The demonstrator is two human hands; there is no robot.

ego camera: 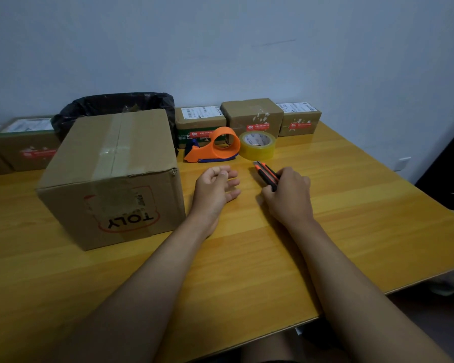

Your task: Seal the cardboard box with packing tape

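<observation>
A large brown cardboard box (110,176) printed "TOLY" stands on the left of the yellow wooden table (351,205), flaps closed, with tape along its top seam. Behind my hands lie an orange tape dispenser (215,149) and a roll of clear packing tape (257,145). My left hand (216,188) rests on the table just right of the box, fingers loosely curled and holding nothing. My right hand (286,195) grips an orange and black utility knife (266,174), its tip pointing toward the tape roll.
Several small sealed parcels (252,119) line the wall at the back, with one more (24,142) at the far left. A black bin bag (116,106) sits behind the big box. The table's edge runs diagonally at the right.
</observation>
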